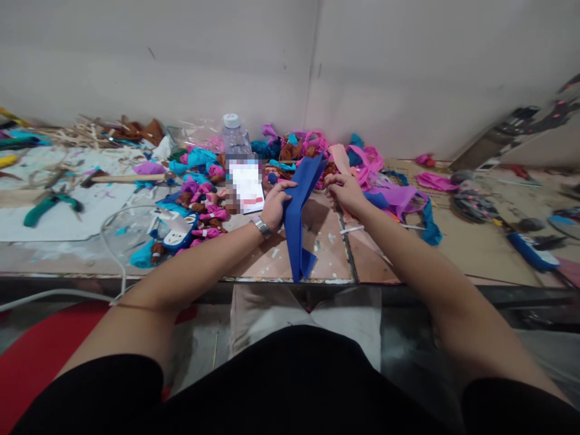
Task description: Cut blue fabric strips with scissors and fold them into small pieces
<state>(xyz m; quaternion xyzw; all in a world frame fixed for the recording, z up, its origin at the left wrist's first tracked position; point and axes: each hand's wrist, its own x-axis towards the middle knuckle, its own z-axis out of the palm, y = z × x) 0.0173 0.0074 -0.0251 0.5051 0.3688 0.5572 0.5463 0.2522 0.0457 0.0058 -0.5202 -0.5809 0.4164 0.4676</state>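
A long folded strip of dark blue fabric (295, 219) stands out over the front of the workbench, its lower end at the table edge. My left hand (275, 204), with a metal watch on the wrist, grips the strip's left side near the middle. To the right of the fabric is my right hand (344, 192), its fingers curled together; anything between the fingertips is too small to make out. A phone (246, 184) with a lit screen lies just left of my left hand, in front of a clear bottle (236, 140) with a white cap.
Colourful fabric pieces (369, 166) are heaped along the wall. Green-handled pliers (49, 208) and a hammer (131, 178) lie at the left. Near the left forearm sits a power strip (180, 232) with a white cable. Another blue power strip (533, 251) is at the right.
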